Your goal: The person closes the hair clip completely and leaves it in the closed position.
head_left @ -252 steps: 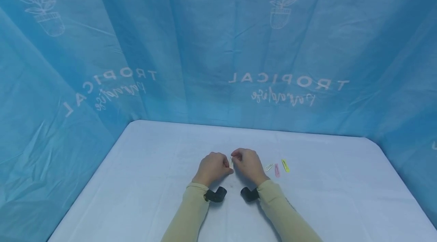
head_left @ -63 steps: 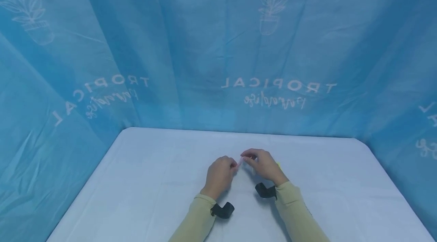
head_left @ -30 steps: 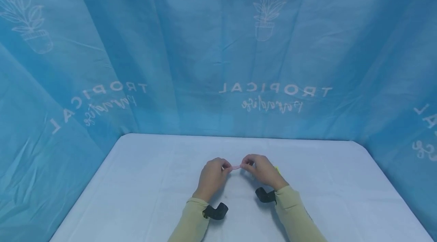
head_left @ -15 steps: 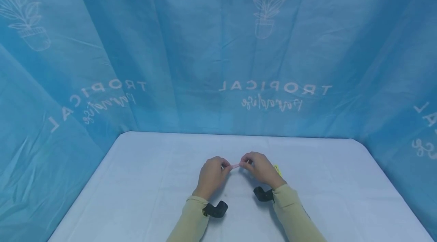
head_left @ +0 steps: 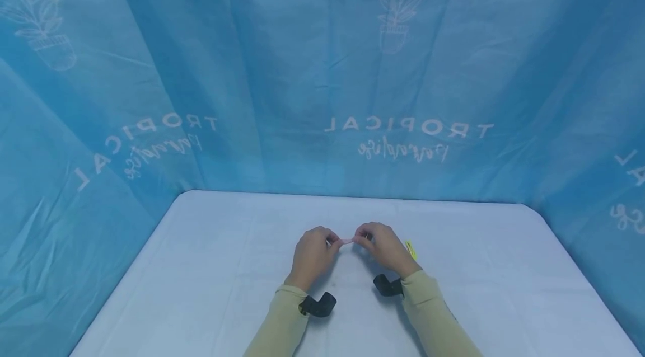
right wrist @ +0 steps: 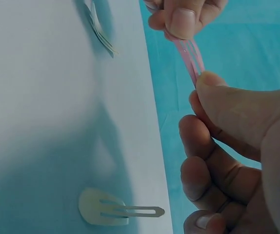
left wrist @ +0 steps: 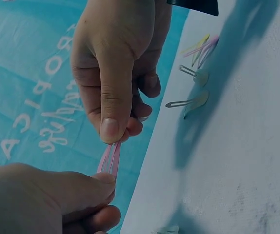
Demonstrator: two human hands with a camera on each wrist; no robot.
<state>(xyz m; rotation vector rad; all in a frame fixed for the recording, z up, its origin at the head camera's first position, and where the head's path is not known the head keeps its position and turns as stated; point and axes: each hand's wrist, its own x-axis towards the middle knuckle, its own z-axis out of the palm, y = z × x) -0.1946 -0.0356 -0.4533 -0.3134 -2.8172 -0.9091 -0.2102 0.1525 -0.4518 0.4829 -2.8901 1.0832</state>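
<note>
A pink snap hair clip (right wrist: 191, 57) is stretched between both hands, above the white table. My left hand (head_left: 313, 253) pinches one end between thumb and fingers. The other end is pinched by my right hand (head_left: 383, 245), whose remaining fingers curl loosely in the right wrist view. Fingertips cover both ends of the clip, so only its slotted middle shows in the left wrist view. Near the right hand, a pale snap clip (right wrist: 103, 207) lies on the table with its tongue sprung up. A yellow clip (head_left: 410, 249) is partly hidden behind the right wrist in the head view.
Another pale clip (left wrist: 198, 77) lies beside the first, with yellow and pink clips (left wrist: 209, 48) farther on. A separate pale clip (right wrist: 100, 31) rests near the left hand. Blue printed curtains (head_left: 282, 94) enclose the white-covered table (head_left: 227, 222) at the back and sides.
Earliest, both hands held a pale clip while the pink one lay on the table. Now the pink clip is between them, turned from slanted to nearly level. The last half second shows little movement.
</note>
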